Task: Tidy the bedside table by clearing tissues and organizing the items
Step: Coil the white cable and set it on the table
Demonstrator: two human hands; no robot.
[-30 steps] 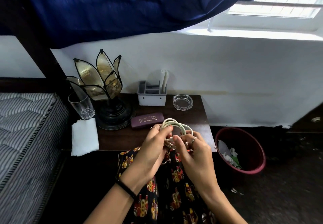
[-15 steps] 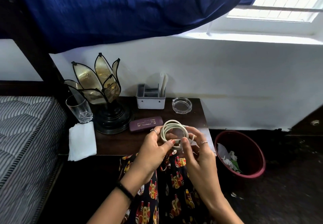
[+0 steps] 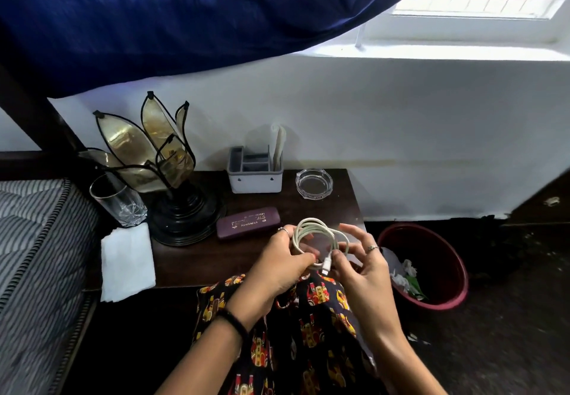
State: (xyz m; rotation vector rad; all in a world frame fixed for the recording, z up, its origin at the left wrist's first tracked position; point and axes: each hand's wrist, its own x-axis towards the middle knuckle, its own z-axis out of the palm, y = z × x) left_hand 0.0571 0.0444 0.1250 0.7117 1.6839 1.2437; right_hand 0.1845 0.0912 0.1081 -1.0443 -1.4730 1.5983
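Both my hands hold a coiled white cable [image 3: 311, 229] above the front right part of the dark wooden bedside table [image 3: 197, 259]. My left hand [image 3: 282, 260] grips the coil's left side. My right hand [image 3: 359, 266] pinches the cable's plug end with thumb and forefinger, the other fingers spread. A white tissue [image 3: 127, 260] hangs over the table's front left corner. On the table stand a purple glasses case [image 3: 248, 223], a petal-shaped lamp [image 3: 163, 172], a drinking glass [image 3: 118, 200], a grey organizer [image 3: 255, 174] and a glass ashtray [image 3: 314, 183].
A dark red bin [image 3: 444, 274] holding crumpled tissues stands on the floor right of the table. A striped mattress [image 3: 34, 256] lies to the left. A blue curtain [image 3: 185, 15] hangs overhead. My patterned clothing fills the bottom middle.
The view has shifted slightly. My right hand has worked round the coil and now pinches the plug end at its lower right; the coil stays between both hands.
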